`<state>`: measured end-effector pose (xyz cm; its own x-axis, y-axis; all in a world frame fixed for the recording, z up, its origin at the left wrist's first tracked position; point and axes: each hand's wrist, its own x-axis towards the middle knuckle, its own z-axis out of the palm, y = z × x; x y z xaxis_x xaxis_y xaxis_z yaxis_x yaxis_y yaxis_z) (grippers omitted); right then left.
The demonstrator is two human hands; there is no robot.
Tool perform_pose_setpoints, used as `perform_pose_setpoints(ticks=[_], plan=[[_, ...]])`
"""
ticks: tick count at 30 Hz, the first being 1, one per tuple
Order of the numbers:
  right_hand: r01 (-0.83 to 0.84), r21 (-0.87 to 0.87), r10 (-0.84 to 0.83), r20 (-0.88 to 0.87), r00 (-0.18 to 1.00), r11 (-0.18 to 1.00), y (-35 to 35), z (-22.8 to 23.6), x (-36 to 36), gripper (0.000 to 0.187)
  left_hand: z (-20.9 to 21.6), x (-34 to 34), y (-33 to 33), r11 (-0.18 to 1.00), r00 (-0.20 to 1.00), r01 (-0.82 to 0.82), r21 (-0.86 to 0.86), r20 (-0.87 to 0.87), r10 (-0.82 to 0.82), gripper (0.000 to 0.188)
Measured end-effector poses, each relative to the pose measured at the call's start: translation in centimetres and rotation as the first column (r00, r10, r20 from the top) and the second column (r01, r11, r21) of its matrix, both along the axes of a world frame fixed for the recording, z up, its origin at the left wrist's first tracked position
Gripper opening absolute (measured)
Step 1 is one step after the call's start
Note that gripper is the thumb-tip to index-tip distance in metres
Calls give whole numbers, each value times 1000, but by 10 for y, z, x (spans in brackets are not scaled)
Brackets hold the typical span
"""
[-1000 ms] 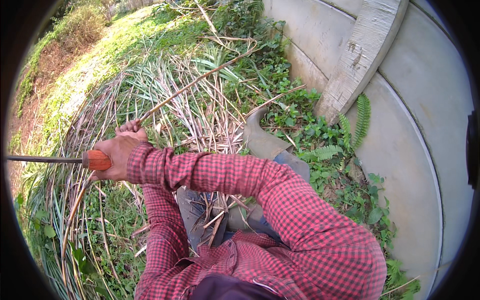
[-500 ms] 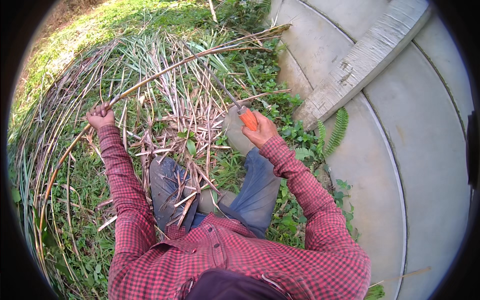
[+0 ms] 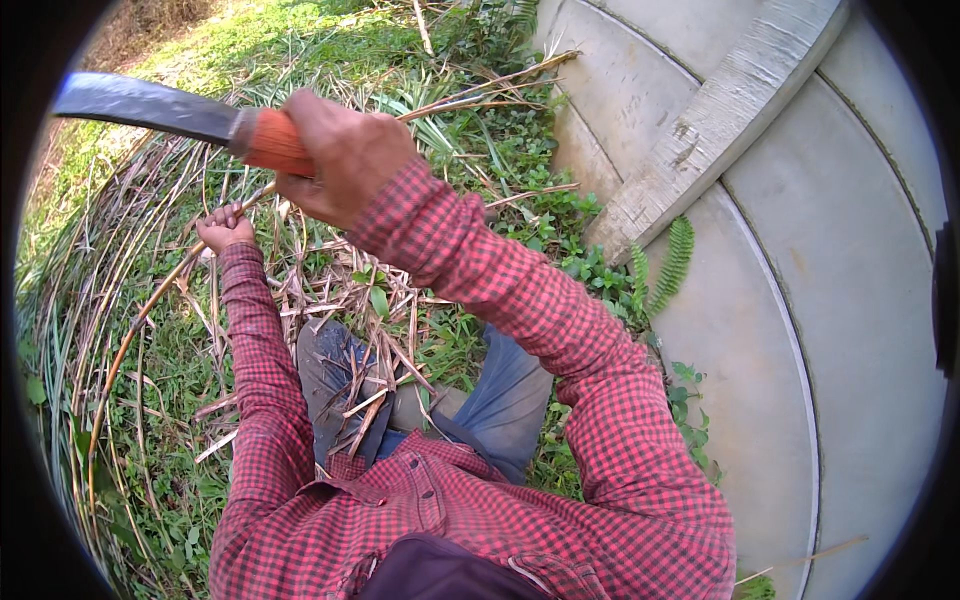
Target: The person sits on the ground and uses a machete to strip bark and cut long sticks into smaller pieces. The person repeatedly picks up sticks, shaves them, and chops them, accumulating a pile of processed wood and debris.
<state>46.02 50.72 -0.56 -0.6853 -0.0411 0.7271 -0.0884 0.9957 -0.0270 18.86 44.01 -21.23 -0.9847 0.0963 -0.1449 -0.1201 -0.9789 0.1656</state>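
Note:
My left hand (image 3: 227,229) is closed around a long, thin tan stalk (image 3: 143,312). The stalk bends down toward the lower left and runs on past the hand to the upper right, partly behind my right hand. Raised high in front, my right hand (image 3: 350,155) grips the orange wooden handle of a machete (image 3: 170,108). Its dark, broad blade points left, above and apart from my left hand and the stalk. Dry, split stalk pieces (image 3: 372,400) lie over my legs and the grass between them.
A heap of long stalks and leaves (image 3: 110,240) spreads along the left. To the right, a pale curved concrete surface (image 3: 775,330) carries a slanting concrete beam (image 3: 715,130). A fern (image 3: 673,265) and low weeds grow along its edge.
My right hand has swung up and left with the machete, turning the blade to point left. My left hand, still on the stalk, has shifted slightly right and nearer.

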Motion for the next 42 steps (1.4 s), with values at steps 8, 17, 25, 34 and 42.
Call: perform_pose_setpoints(ticks=[8, 17, 25, 34, 42], plan=[[532, -226, -275, 659, 701, 816, 118, -90, -1, 23, 15, -40, -31, 999, 997, -51, -6, -64, 51, 36], [828, -374, -373, 761, 532, 418, 193, -210, 164, 41, 17, -54, 25, 994, 998, -57, 94, 8, 57, 36], [298, -939, -85, 315, 945, -172, 133, -247, 194, 22, 8, -22, 66, 995, 999, 48, 92, 6, -48, 41], [240, -860, -55, 295, 954, -450, 103, -276, 225, 22, 66, -31, 70, 977, 1000, 10, 215, 19, -15, 44], [214, -851, -89, 290, 953, -481, 110, -282, 223, 22, 78, -33, 70, 951, 994, 84, 298, 42, -101, 45]])
